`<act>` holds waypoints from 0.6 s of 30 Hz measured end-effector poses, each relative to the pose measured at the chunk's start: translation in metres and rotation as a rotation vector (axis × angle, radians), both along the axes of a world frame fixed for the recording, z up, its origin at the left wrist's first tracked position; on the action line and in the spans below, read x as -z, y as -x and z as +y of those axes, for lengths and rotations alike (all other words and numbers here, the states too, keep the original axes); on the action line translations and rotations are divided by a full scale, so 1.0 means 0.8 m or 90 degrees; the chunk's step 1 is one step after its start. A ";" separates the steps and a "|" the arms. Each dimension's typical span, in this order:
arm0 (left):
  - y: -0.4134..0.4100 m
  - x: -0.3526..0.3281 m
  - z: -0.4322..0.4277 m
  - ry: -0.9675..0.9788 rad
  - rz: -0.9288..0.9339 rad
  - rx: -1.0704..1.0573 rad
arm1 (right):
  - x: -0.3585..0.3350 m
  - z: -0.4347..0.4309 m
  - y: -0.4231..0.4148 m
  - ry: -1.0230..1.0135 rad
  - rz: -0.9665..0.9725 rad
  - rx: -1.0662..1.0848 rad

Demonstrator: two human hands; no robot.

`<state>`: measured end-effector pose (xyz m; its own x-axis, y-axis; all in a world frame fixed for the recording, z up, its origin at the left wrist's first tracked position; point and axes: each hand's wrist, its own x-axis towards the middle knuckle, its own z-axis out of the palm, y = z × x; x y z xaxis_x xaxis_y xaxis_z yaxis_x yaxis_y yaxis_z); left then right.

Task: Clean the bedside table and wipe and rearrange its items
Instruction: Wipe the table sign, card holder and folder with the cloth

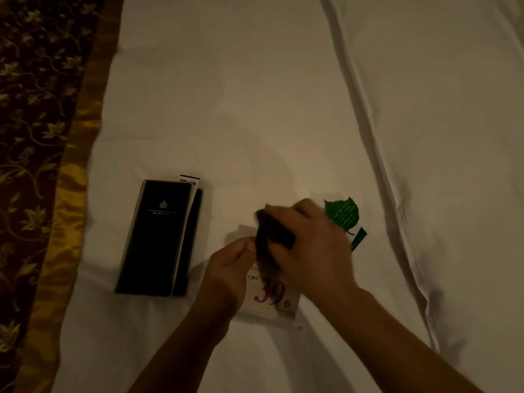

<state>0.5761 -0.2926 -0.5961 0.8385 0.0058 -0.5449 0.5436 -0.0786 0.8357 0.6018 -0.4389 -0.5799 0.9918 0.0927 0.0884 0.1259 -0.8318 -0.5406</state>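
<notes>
Near the sheet's (255, 95) lower edge the left hand (229, 268) pinches the sign (272, 299) at its side, I think to steady it, while the right hand (314, 251), fingers curled round a cloth (272, 236), presses it on the sign's face. The folder (156, 239) lies apart, toward the left edge.

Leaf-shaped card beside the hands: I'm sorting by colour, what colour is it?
The leaf-shaped card is green with pale lettering; head view.

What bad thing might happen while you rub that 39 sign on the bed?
The 39 sign is only steadied by the left hand on a soft white sheet, so hard rubbing with the dark cloth might tip or bend it. The right hand overlaps the green leaf card and may knock it aside.
</notes>
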 end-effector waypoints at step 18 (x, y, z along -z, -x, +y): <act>-0.015 0.007 -0.004 -0.022 -0.086 -0.002 | -0.016 -0.003 0.040 -0.737 0.406 0.258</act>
